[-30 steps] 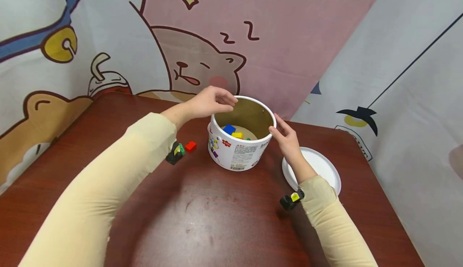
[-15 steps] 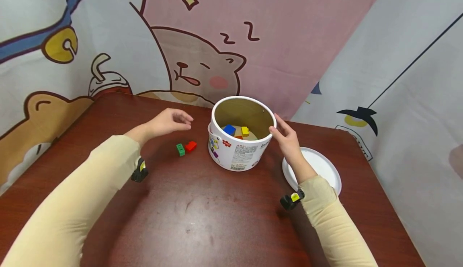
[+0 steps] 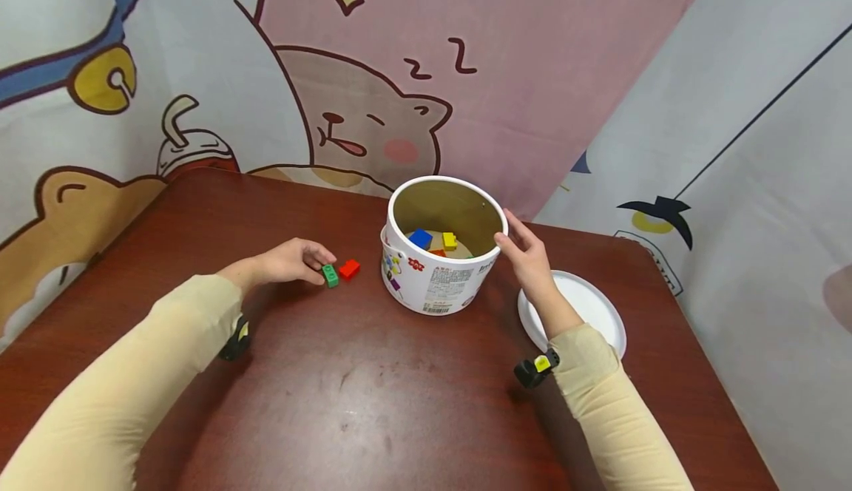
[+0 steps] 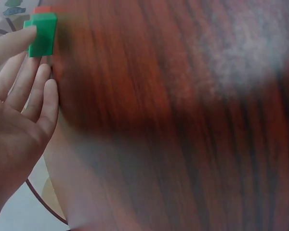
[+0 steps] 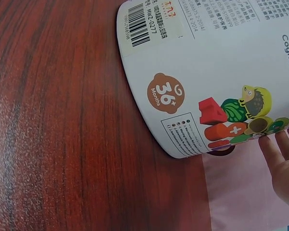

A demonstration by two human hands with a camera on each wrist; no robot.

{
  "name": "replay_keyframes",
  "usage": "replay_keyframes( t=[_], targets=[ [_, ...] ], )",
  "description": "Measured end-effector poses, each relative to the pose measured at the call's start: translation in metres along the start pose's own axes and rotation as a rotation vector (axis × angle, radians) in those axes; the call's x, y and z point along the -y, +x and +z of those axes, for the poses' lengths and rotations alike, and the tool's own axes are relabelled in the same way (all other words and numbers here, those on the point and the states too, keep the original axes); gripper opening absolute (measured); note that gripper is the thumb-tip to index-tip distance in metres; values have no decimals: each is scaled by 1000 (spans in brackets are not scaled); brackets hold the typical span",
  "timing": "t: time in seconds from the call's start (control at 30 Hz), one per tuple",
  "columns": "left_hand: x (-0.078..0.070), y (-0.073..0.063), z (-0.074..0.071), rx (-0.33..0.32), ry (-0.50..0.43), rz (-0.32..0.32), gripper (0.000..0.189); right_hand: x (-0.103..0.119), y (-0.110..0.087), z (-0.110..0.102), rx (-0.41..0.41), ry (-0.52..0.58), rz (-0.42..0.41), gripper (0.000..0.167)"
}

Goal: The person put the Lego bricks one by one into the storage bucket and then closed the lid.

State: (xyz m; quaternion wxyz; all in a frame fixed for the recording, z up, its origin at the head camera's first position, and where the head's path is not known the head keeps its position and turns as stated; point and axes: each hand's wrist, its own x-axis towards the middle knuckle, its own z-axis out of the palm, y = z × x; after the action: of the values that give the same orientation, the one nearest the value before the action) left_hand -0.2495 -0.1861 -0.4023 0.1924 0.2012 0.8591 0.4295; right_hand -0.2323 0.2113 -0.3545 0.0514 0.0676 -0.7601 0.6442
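Note:
On the table, a green toy brick [image 3: 330,276] lies between the thumb and fingers of my left hand [image 3: 286,262]. The left wrist view has the thumb against one face of the green brick [image 4: 44,36], with the fingers behind and below it. A red toy brick [image 3: 349,269] lies just to its right. My right hand [image 3: 529,263] holds the white bucket [image 3: 433,280] at its right rim, thumb over the edge and fingers along the outer wall. Inside the bucket are a blue brick [image 3: 421,239], a yellow brick [image 3: 450,241] and partly hidden orange and green pieces.
A round white lid [image 3: 592,313] lies on the brown table [image 3: 373,402], right of the bucket and partly under the right forearm. Behind the table hangs a cartoon-printed cloth [image 3: 532,69]. Each wrist carries a small black camera.
My left hand has moved from above the bucket's rim leftward and down to the green brick. The right hand has stayed on the bucket.

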Motion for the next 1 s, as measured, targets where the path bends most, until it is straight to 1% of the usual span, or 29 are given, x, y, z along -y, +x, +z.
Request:
replay_keyframes(
  t=[0.1, 0.23, 0.33, 0.5, 0.6, 0.77, 0.9, 1.0],
  targets=[
    [1, 1, 1, -19, 2, 3, 36, 0, 0, 0, 0, -7, 4, 53],
    [2, 3, 3, -36, 44, 22, 30, 1, 0, 0, -3, -13, 6, 53],
    [1, 4, 3, -22, 77, 26, 25, 1, 0, 0, -5, -8, 8, 53],
    [0, 4, 3, -5, 109, 12, 17, 1, 0, 1, -5, 5, 10, 54],
    [-1, 3, 2, -30, 113, -2, 16, 1, 0, 1, -3, 3, 9, 53],
    [-7, 0, -2, -99, 118, -21, 19, 1, 0, 1, 0, -4, 4, 52],
    [-13, -2, -8, -136, 100, -6, 20, 1, 0, 0, 2, -13, 6, 52],
    [-19, -4, -14, -155, 87, 22, 21, 1, -1, 0, 2, -19, 10, 52]
  ],
)
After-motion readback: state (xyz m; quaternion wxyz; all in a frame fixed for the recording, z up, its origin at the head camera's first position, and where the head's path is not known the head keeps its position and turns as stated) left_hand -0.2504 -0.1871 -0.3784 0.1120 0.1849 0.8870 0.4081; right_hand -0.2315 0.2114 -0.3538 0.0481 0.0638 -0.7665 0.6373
